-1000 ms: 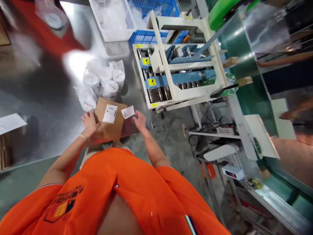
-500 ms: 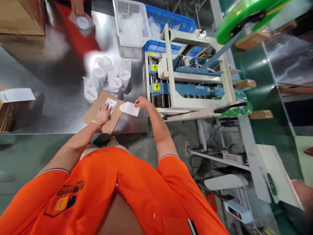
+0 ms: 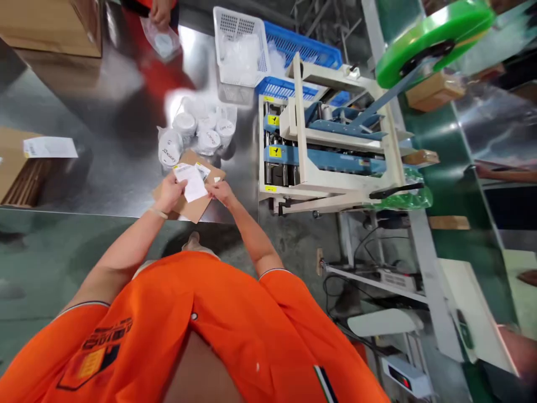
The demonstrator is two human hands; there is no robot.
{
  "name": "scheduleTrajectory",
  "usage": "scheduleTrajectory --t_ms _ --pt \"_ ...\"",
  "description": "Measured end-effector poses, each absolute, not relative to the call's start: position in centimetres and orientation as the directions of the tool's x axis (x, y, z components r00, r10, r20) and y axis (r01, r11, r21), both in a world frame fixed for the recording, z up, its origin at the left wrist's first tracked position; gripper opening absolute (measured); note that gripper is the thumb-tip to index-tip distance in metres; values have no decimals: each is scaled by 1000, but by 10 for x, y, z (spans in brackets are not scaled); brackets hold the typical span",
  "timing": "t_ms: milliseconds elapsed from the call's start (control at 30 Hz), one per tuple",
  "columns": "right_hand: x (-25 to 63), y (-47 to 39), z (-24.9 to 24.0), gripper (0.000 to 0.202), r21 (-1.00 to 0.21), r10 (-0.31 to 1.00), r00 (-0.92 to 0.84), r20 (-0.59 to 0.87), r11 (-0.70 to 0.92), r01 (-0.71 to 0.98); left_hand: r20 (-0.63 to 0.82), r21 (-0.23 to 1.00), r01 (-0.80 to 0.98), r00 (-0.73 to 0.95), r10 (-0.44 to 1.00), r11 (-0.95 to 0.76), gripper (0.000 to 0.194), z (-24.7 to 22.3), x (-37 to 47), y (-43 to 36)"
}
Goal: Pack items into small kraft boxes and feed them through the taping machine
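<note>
My left hand (image 3: 171, 193) is closed on a white paper slip (image 3: 193, 183), thumb on top. Under the slip lies a flat brown cardboard piece (image 3: 196, 210) at the table's near edge. A printed label (image 3: 203, 169) on the cardboard is partly covered by the slip. My right hand (image 3: 222, 193) is pinched at the slip's right edge, over the cardboard. A small white scrap (image 3: 217, 179) shows beside its fingers; what they grip is too small to tell. Just beyond, several round white containers (image 3: 170, 146) in clear plastic wrap stand grouped on the metal table.
A white basket (image 3: 244, 75) and a blue crate (image 3: 302, 42) hold clear plastic. To the right stands a roller-conveyor machine (image 3: 335, 159) with a green tape roll (image 3: 434, 42). Stacked cardboard (image 3: 25, 182) lies left. Across the table, another person's hand (image 3: 160, 14) holds a wrapped item.
My left hand has moved from the label onto the white slip. My right hand has come left with the slip, over the cardboard. The view has shifted slightly.
</note>
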State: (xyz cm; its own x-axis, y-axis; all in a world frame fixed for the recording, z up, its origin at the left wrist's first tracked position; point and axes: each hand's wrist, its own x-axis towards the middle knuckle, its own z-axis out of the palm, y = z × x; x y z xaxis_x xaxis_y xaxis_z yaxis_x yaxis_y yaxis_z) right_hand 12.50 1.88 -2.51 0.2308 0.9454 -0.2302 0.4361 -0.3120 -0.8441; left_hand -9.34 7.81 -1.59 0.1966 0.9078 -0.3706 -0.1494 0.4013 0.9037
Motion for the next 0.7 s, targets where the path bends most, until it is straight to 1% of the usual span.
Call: scheduleTrajectory --t_ms 33,67,100,133,167,200,233,300,367,433,500,600,700 --pt "129 16 -33 23 -787 920 296 -257 -377 488 -386 906 -135 130 913 402 28 -19 -104 77" --pt "134 13 -39 13 -720 885 390 -253 -442 535 -397 906 -124 78 915 404 25 -22 -116 75" --pt "140 12 -44 8 -657 849 484 -213 -491 572 -403 907 -118 40 914 405 24 -26 -128 73" --pt "147 12 -49 19 -613 823 548 -149 -512 602 -407 907 -116 12 913 405 24 -29 -141 71" --pt "152 13 -53 32 -585 817 571 -80 -502 636 -409 907 -118 -13 913 404 24 -32 -153 69" --pt "156 15 -57 43 -567 832 554 -18 -465 680 -410 907 -122 -33 912 403 25 -34 -163 67" --pt "159 19 -61 52 -552 865 501 29 -404 730 -410 906 -131 -47 911 401 25 -36 -171 65" --pt "161 27 -67 58 -522 930 361 70 -274 808 -409 905 -158 -61 910 396 26 -36 -184 61" --pt "161 33 -72 49 -509 951 303 68 -228 830 -400 905 -182 -57 915 385 26 -34 -190 57" --pt "161 35 -75 33 -502 950 306 64 -234 832 -374 912 -199 -41 927 359 26 -31 -195 52" --pt "162 33 -74 23 -476 953 297 61 -234 848 -330 921 -226 -14 944 318 30 -26 -199 48" --pt "164 31 -69 25 -392 963 266 44 -228 891 -255 929 -270 35 966 254 45 -19 -209 44" --pt "162 32 -60 28 -268 965 263 1 -253 930 -195 929 -305 75 978 209 58 -12 -223 39"
